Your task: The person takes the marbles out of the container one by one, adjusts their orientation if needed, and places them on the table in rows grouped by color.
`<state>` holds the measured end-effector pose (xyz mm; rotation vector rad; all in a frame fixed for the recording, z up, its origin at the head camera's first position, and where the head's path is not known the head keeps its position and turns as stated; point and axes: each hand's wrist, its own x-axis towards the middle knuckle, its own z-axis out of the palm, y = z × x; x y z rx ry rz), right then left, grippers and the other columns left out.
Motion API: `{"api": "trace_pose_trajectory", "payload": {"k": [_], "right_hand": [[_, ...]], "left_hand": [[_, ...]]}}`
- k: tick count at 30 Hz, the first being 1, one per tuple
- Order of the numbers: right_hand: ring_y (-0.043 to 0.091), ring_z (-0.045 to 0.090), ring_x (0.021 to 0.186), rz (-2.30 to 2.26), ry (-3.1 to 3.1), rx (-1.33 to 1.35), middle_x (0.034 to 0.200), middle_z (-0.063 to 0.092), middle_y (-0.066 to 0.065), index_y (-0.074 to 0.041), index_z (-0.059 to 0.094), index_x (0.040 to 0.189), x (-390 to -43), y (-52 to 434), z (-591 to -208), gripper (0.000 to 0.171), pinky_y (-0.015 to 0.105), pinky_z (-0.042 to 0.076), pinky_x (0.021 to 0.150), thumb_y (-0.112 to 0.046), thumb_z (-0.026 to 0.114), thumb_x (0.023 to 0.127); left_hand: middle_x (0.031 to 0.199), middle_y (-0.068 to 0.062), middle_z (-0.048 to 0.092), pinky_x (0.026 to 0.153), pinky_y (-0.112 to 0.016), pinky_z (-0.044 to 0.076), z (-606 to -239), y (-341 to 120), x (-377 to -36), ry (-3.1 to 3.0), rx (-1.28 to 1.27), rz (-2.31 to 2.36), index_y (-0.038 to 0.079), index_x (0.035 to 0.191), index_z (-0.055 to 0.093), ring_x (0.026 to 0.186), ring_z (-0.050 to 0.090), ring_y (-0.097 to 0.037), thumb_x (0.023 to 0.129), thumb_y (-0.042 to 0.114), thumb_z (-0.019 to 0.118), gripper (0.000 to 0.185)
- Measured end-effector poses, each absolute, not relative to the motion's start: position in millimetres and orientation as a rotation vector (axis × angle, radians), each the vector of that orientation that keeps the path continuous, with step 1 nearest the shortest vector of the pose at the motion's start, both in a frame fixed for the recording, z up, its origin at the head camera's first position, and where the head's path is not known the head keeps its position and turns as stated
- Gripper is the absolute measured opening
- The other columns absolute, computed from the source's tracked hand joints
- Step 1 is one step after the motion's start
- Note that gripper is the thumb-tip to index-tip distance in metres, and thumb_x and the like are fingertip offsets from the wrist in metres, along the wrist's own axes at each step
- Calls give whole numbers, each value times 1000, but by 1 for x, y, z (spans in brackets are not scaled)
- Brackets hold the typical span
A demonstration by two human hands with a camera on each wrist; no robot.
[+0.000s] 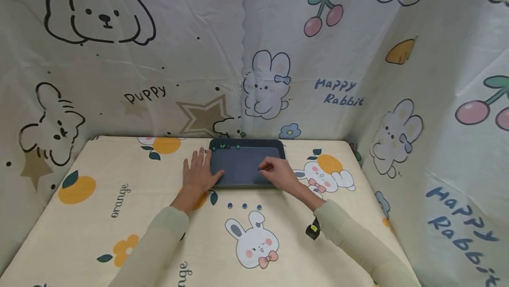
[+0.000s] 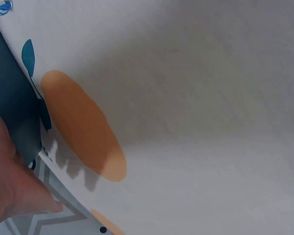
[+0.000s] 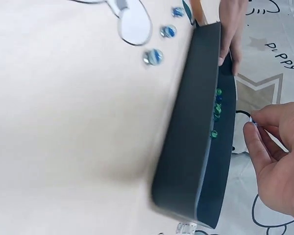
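A dark grey tray [image 1: 243, 171] lies at the far middle of the table. Several green marbles [image 1: 225, 147] sit along its far rim, also seen in the right wrist view as green marbles [image 3: 216, 108]. My left hand [image 1: 197, 168] lies flat on the cloth against the tray's left side, with its thumb on the rim. Over the tray's near right part, my right hand [image 1: 263, 169] pinches a small blue marble [image 3: 253, 122] between thumb and fingertips. Three blue marbles [image 1: 244, 206] lie in a row on the cloth in front of the tray.
The table wears a cream cloth [image 1: 99, 216] printed with oranges and rabbits. Cartoon-printed curtains [image 1: 119, 79] close in the back, left and right sides. The left wrist view shows only my palm [image 2: 10, 186], the tray's edge [image 2: 7, 93] and cloth.
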<state>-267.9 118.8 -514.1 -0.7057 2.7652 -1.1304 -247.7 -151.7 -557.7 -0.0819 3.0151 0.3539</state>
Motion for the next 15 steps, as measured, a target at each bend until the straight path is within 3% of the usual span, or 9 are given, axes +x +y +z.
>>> {"api": "trace_pose_trajectory", "payload": {"k": [15], "right_hand": [[10, 65, 80, -1175, 2662, -715, 89, 69, -3, -10, 71, 91, -224, 150, -535, 12, 23, 55, 72, 0, 75, 87]], "left_hand": [[164, -23, 5, 117, -62, 2, -560, -151, -249, 3014, -69, 329, 3, 159, 14, 150, 4, -41, 97, 60, 49, 92]]}}
